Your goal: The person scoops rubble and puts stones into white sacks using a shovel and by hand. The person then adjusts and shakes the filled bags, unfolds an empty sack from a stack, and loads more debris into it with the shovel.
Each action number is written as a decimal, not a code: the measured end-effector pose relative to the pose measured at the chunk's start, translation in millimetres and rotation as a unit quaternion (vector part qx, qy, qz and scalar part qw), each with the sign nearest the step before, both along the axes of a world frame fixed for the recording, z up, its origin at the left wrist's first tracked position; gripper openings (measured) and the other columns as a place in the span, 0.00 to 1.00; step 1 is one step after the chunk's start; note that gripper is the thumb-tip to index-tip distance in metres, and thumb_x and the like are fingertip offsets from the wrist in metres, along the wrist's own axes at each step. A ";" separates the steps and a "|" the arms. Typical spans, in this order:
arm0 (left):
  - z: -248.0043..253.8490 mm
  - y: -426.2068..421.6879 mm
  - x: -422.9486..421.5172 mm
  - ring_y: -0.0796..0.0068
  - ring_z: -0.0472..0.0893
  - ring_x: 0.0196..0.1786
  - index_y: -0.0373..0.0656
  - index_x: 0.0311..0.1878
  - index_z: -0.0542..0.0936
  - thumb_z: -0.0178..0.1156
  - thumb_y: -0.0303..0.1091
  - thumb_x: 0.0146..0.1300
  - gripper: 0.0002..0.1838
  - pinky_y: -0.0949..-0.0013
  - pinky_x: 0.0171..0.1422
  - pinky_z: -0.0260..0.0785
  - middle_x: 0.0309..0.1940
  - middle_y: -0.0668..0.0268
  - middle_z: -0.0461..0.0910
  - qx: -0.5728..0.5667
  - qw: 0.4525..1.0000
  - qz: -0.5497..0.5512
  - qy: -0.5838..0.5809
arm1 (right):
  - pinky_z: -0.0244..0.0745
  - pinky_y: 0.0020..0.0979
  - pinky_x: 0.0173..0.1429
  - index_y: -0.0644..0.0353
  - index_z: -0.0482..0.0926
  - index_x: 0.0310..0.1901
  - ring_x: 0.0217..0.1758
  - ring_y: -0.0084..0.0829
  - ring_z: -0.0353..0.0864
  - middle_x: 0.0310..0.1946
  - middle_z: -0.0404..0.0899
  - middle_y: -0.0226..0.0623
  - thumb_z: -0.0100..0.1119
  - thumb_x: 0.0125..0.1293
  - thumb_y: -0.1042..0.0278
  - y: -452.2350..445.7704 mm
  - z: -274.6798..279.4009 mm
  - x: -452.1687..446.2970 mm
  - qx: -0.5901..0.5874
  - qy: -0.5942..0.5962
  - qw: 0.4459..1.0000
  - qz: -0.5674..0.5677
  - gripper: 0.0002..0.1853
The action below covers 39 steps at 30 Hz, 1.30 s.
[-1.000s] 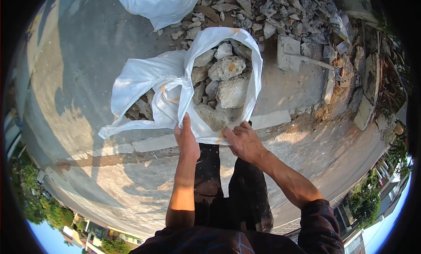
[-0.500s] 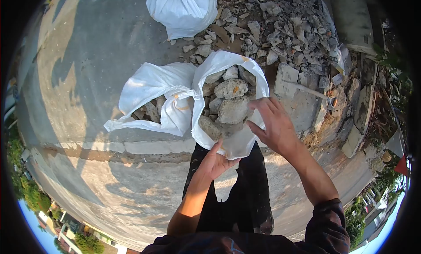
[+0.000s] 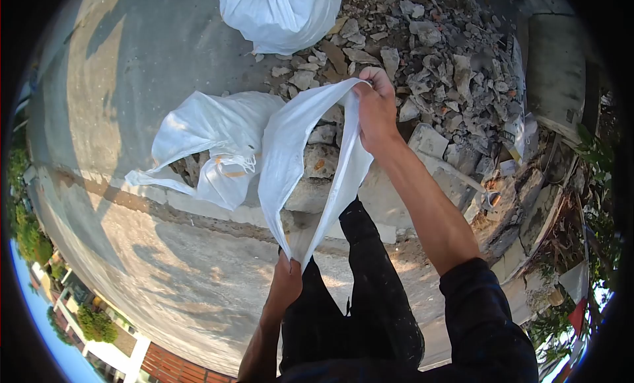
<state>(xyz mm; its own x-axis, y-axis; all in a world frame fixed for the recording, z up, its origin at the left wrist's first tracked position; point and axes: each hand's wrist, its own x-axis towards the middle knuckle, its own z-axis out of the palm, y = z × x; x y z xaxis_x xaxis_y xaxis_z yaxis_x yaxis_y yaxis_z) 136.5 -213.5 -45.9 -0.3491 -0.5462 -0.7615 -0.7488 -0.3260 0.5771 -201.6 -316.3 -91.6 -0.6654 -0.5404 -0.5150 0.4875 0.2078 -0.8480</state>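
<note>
Both my grips, left hand (image 3: 286, 282) near and right hand (image 3: 378, 118) far, clamp opposite rim edges of the limp white plastic sack (image 3: 282, 152) at centre, which its grey rubble chunks (image 3: 320, 166) should make heavy.

Three white sacks (image 3: 287, 155) (image 3: 231, 118) (image 3: 276, 16), one bladed tool (image 3: 430, 142), two hands (image 3: 378, 112) (image 3: 286, 282)

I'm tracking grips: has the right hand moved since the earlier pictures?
Yes: the right hand moved forward, from nearer than the flat tool blade to beyond it.
</note>
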 end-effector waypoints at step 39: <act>-44.8 -31.8 -43.3 0.76 0.53 0.20 0.52 0.21 0.48 0.45 0.35 0.68 0.21 0.68 0.48 0.66 0.13 0.73 0.47 -0.023 0.458 0.885 0.079 | 0.66 0.40 0.30 0.66 0.66 0.23 0.22 0.34 0.67 0.16 0.65 0.40 0.38 0.64 0.64 -79.9 -43.4 32.8 0.057 0.053 0.977 0.200 0.16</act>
<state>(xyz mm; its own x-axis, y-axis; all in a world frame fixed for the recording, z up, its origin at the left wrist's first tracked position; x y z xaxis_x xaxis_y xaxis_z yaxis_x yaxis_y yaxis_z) 93.2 -245.4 -90.7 0.6231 -0.0936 -0.7766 0.7180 -0.3255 0.6153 -168.8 -396.2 -135.1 -0.4655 -0.7111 -0.5268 0.2596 0.4593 -0.8495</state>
